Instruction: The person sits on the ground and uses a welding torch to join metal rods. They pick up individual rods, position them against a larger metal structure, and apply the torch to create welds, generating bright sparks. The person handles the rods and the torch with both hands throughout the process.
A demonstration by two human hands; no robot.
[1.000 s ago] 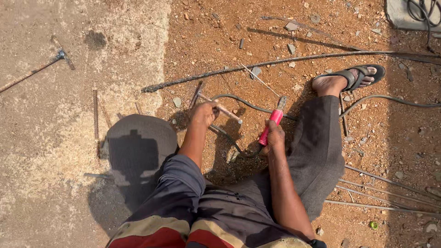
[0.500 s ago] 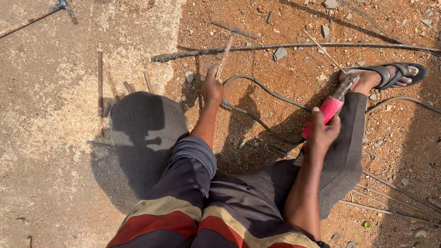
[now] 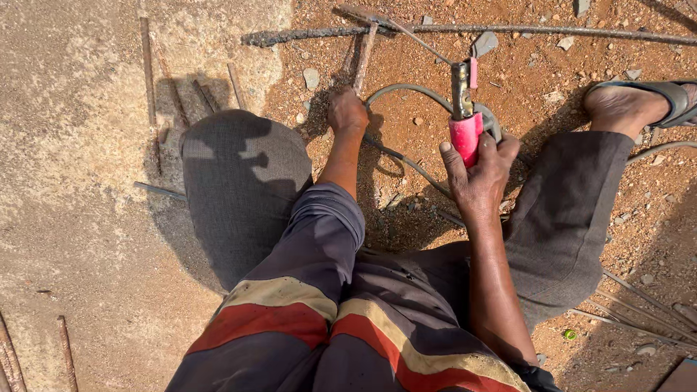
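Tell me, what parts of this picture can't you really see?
- Head view: the left hand covers the lower end of the short rusty rod, so its grip is hidden.
- The right hand wraps the red-handled holder; the handle's lower part is hidden.
- The sandalled foot is cut off by the right edge.
- The long ribbed bar runs past the right edge.

Loose stones (image 3: 485, 43) on red dirt; sandal (image 3: 664, 94); concrete slab (image 3: 72, 181).
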